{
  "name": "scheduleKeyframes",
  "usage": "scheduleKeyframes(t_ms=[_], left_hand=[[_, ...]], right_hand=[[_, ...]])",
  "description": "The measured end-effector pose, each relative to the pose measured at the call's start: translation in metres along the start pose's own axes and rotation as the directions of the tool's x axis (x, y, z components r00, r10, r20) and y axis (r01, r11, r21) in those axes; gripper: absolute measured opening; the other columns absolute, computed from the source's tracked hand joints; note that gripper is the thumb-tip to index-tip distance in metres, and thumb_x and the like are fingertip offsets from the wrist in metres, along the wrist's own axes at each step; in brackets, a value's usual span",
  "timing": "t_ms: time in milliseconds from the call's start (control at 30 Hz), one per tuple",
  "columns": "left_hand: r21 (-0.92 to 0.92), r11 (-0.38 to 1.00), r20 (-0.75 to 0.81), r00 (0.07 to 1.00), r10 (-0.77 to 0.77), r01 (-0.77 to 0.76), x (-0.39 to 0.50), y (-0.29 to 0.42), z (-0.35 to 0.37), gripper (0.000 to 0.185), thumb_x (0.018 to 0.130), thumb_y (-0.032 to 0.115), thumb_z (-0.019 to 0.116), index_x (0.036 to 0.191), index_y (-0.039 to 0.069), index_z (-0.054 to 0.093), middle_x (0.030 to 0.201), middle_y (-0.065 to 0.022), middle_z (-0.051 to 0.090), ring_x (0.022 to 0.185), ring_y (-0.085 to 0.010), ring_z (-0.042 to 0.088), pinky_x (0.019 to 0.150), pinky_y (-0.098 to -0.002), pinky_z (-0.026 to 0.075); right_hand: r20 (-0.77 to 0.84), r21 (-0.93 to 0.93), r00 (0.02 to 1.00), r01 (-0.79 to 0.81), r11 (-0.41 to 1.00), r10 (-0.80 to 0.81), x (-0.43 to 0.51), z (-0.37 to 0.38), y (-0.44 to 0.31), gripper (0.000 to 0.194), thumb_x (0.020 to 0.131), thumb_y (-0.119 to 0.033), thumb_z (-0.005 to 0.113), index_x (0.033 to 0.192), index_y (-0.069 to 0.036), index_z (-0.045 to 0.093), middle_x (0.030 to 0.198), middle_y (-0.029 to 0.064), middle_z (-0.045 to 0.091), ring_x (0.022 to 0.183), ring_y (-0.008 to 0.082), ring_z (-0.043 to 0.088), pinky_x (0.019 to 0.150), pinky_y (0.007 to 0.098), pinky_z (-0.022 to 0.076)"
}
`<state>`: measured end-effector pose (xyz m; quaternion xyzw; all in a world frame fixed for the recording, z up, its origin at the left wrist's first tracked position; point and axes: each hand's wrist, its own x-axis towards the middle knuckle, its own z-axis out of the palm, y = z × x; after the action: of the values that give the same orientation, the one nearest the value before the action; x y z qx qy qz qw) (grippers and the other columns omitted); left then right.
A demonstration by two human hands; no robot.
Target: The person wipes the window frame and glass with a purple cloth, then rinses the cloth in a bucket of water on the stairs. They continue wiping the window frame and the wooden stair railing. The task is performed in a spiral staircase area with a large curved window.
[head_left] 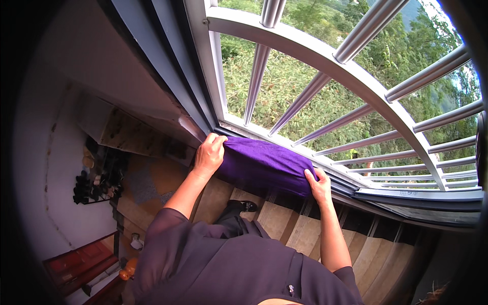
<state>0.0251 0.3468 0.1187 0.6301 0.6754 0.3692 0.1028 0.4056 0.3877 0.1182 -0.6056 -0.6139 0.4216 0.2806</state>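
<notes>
A purple cloth [267,160] is stretched between my two hands and lies draped over the sill of a window. My left hand [211,150] pinches its left end, close to the corner of the window frame [219,103]. At the cloth's right end, my right hand [318,183] grips the edge with the thumb on top. The lower part of the cloth hangs in shadow on the indoor side, and the sill beneath it is hidden. Dark window track [339,185] shows to the right of my right hand.
Beyond the sill stands a metal window grille [301,42] with radiating bars, with greenery outside. Stairs [305,232] descend below me, and my shoe [248,206] rests on one step. At lower left are a shoe rack [95,187], a red door [82,263] and an orange object [129,268].
</notes>
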Motion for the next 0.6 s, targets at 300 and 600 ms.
scheduleKeyframes(t_ms=[300, 600], left_hand=[[0.477, 0.872, 0.221, 0.945, -0.239, 0.109, -0.020, 0.011, 0.069, 0.051, 0.088, 0.028, 0.053, 0.129, -0.003, 0.052, 0.085, -0.0208, 0.067, 0.080, -0.0364, 0.066, 0.070, -0.0452, 0.054], [0.416, 0.776, 0.400, 0.671, -0.625, 0.474, 0.016, 0.010, 0.102, 0.088, 0.091, 0.045, 0.048, 0.134, -0.027, 0.023, 0.100, -0.0266, 0.068, 0.097, -0.0369, 0.067, 0.086, -0.0454, 0.052]], right_hand=[[-0.094, -0.520, 0.995, -0.018, 0.854, -0.036, 0.003, 0.032, 0.008, 0.040, 0.083, -0.032, 0.071, 0.112, -0.006, 0.068, 0.105, 0.0108, 0.063, 0.102, 0.0278, 0.061, 0.088, 0.0369, 0.0491], [0.114, -0.734, 0.947, 0.284, 0.617, -0.301, 0.018, 0.054, 0.018, 0.047, 0.079, -0.027, 0.071, 0.121, -0.010, 0.060, 0.099, 0.0106, 0.066, 0.100, 0.0287, 0.057, 0.087, 0.0427, 0.0419]])
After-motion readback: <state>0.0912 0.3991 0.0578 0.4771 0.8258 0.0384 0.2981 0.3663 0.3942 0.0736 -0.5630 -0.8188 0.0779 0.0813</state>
